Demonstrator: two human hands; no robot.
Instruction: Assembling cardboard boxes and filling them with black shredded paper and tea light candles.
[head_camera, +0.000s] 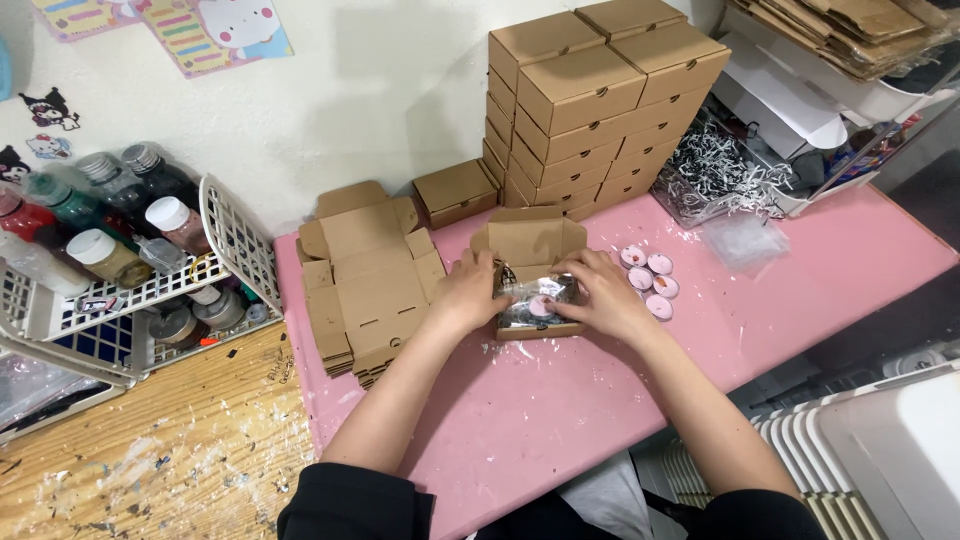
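On a pink table top (820, 270) against a white wall (380, 90), the left hand (465, 293) and right hand (605, 292) press half-curled fingers on a small open brown cardboard box (530, 245). Flat unfolded brown box blanks (370, 280) lie just beside it, and closed brown boxes (590, 100) are stacked behind it.

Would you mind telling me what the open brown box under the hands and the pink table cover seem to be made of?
The open brown box looks like matte kraft cardboard, with folded flaps and die-cut tabs. The pink table cover seems a smooth sheet, possibly paper or plastic; it looks flat and faintly speckled.
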